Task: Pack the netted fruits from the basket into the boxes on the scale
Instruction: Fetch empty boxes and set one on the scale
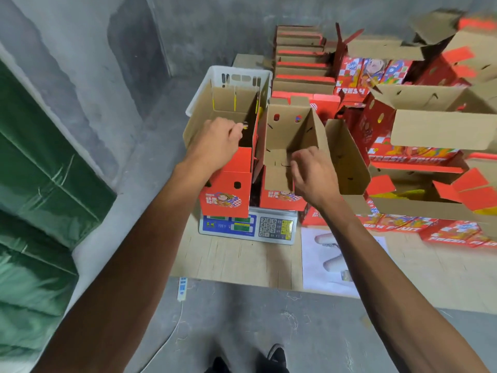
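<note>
Head view: your left hand (215, 142) is pinching a small dark item over the left box (224, 168), your right hand (312, 172) is curling, seemingly empty, at the right box (289, 157); both boxes are sitting on the scale (248, 224). I'd be lowering fruit deep before releasing, flaps kept clear. The white basket (231, 79) is standing behind on the worktop (236, 261); no netted fruits showing, box contents hidden.

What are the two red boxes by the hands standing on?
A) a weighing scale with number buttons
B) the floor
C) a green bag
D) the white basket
A: both red boxes, the left box and the right box, stand on the scale, whose number keypad and display show just below them on the table.
</note>
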Tool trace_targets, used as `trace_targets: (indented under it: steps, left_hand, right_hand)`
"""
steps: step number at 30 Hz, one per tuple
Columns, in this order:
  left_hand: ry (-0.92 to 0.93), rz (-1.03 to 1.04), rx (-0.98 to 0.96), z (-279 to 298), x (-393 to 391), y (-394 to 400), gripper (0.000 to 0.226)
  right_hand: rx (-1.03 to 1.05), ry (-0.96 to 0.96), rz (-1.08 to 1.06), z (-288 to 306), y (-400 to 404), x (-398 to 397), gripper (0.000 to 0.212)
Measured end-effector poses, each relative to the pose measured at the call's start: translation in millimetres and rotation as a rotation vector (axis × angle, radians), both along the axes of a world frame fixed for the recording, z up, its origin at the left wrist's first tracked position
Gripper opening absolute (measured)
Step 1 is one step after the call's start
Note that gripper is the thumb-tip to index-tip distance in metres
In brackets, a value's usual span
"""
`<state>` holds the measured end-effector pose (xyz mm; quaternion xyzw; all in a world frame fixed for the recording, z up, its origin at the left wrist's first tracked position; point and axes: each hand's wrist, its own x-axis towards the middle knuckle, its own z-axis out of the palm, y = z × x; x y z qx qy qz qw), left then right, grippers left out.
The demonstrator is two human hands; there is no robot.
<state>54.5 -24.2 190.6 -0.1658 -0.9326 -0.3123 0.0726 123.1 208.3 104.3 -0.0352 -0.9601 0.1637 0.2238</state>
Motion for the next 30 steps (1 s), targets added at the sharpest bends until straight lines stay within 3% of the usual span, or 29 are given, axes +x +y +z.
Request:
trace_targets:
  steps: [2,6,8,12,18,20,21,23,24,26,28,29,30]
  left_hand:
    - [-0.164,-0.066,-0.077,2.0,-6.7,0.1,0.032]
    - [-0.409,-0.144,-0.147,10.3,-13.7,2.7,0.032]
    - [-0.542,-0.173,-0.294,7.2,-18.1,6.0,0.014]
    - [-0.588,-0.151,-0.645,-7.7,-24.1,15.2,0.030]
    - [-0.804,-0.210,-0.871,-35.2,-17.1,21.8,0.041]
    - [-0.757,-0.196,-0.759,-54.1,-12.4,15.8,0.040]
    - [-0.717,-0.146,-0.590,-58.1,-11.6,13.7,0.037]
    - [-0.692,0.026,-0.006,-54.9,-14.6,11.5,0.029]
    - [-0.711,0.102,0.319,-49.4,-16.4,11.5,0.037]
    - [-0.849,0.111,0.732,-37.8,-13.7,12.4,0.085]
    - [-0.843,0.112,0.648,-26.5,-2.5,19.9,0.117]
    - [-0.821,0.125,0.558,-24.8,3.1,22.3,0.115]
    - [-0.829,0.131,0.547,-28.8,1.9,26.3,0.098]
  right_hand:
    - [0.030,-0.144,0.083,-5.8,1.1,-6.0,0.030]
    - [0.035,-0.209,0.133,-17.1,2.4,-9.3,0.030]
    - [0.054,-0.248,0.153,-19.2,5.4,-11.7,0.026]
    - [0.178,-0.268,0.146,-20.1,4.3,-17.1,0.017]
    - [0.290,-0.255,0.096,-20.7,-2.8,-22.5,0.022]
    - [0.296,-0.265,0.088,-20.7,-2.3,-24.1,0.022]
    - [0.296,-0.264,0.087,-20.4,-1.8,-24.9,0.022]
    - [0.294,-0.270,0.082,-20.1,-1.4,-25.9,0.022]
    - [0.294,-0.271,0.079,-20.1,-1.6,-26.2,0.022]
    - [0.297,-0.270,0.078,-21.3,-4.1,-26.7,0.020]
    - [0.308,-0.258,0.076,-22.3,-8.9,-27.6,0.018]
    - [0.313,-0.251,0.076,-22.7,-12.1,-27.8,0.019]
    - [0.314,-0.248,0.078,-22.7,-15.0,-27.9,0.020]
